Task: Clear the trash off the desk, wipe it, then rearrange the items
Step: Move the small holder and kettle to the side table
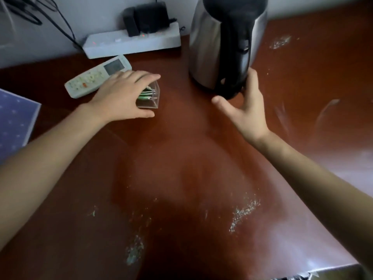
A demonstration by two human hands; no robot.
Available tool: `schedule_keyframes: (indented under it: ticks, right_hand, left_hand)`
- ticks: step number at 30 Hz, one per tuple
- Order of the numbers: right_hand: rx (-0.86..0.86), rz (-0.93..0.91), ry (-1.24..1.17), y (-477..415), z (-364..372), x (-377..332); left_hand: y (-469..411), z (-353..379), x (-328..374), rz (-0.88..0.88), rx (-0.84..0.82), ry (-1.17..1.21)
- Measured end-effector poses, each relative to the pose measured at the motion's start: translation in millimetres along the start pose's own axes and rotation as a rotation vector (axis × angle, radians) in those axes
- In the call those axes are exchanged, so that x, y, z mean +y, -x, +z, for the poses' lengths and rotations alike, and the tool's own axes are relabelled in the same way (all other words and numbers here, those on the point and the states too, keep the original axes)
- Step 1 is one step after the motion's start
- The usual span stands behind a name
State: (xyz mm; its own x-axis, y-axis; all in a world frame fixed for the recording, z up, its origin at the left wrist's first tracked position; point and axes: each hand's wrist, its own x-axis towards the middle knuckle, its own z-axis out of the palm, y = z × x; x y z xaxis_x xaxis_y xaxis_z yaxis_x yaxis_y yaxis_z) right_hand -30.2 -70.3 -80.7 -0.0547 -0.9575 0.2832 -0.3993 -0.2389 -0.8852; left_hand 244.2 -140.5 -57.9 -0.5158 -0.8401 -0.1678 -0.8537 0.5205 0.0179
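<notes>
Head: left grip clasps box (right grip splayed).

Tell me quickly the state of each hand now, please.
Left hand: grips the clear box.
Right hand: open, fingers beside the kettle, holding nothing.

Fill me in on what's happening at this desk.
A person is handling items on a brown desk. The left hand grips a small clear box holding green packets, next to a white remote. The right hand is open at the base of the black handle of the steel kettle. Specks of debris lie on the desk.
</notes>
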Motion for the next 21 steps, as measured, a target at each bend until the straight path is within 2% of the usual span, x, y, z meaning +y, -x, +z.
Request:
schedule_keyframes:
  ticks: [7,14,21]
  right_hand:
    - [0.074,0.102,-0.297,-18.4,13.0,-10.8]
    - [0.134,0.154,-0.269,4.1,13.7,-30.7]
    - [0.114,0.198,-0.282,64.8,38.8,-84.8]
  left_hand:
    - [-6.7,1.6,-3.2,-0.126,0.016,0.083]
    - [21.2,-10.1,-0.1,-0.155,0.023,0.213]
    - [93.5,-27.5,-6.4,-0.073,0.013,0.256]
